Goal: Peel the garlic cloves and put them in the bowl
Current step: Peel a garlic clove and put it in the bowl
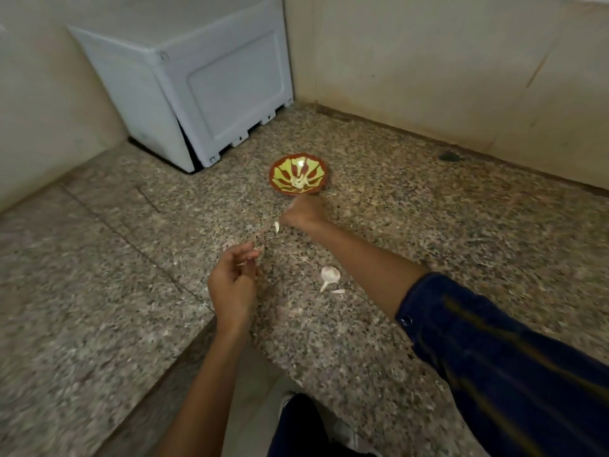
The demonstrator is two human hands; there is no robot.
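- Two bare hands work over a speckled granite counter [428,225] that turns a corner; the hands are well apart from each other
- right hand [304,211] is stretched forward, just in front of the near rim of the bowl [278,179]; its fingers are curled in, and whether they hold anything I cannot tell, the frame being blurred there; its forearm comes out of a dark blue sleeve [494,351]
- left hand [232,282] is nearer the body, palm turned up, fingers loosely curled; a pale scrap shows at the fingertips, too blurred to say if it is pinched
- bowl is small, red with a yellow-green pattern; pale peeled garlic cloves [299,182] lie in its bottom
- one loose clove [276,226] lies on the counter just left of the right hand
- garlic bulb [329,275] with its stalk lies on the counter between the two forearms; a bit of skin [337,291] beside it
- white boxy appliance [204,87] stands in the far corner against the wall
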